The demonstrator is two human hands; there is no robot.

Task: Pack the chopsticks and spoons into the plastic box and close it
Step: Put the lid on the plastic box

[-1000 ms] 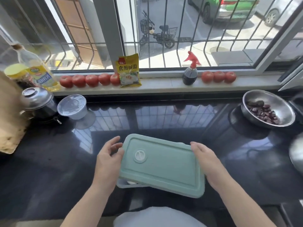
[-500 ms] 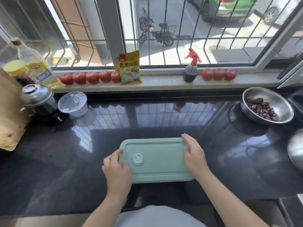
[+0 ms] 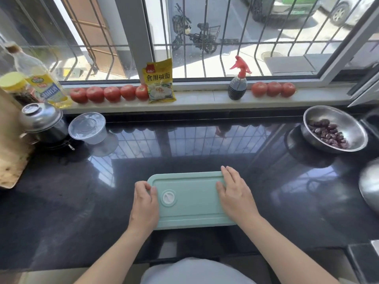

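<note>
Head view, change: Whereas a second ago the lid (image 3: 190, 198) was tilted over the plastic box with the box's left corner showing under it, it now lies level and square on top, hiding the box entirely.
Head view, meaning: the closing step looks nearly done; chopsticks and spoons are out of sight, presumably inside, and I cannot tell whether the edges have snapped home.
Left hand (image 3: 144, 203): lies on the lid's left end, fingers bent over that edge, pressing down.
Right hand (image 3: 235, 194): lies flat on the right end, fingers straight and reaching to the far corner.
Place: the box sits on the dark countertop (image 3: 61, 201), near its front edge, between both forearms.
Long axis: runs left to right, parallel to the counter's front edge.
Facing: lid up, its round white valve (image 3: 168, 198) toward the left end.
</note>
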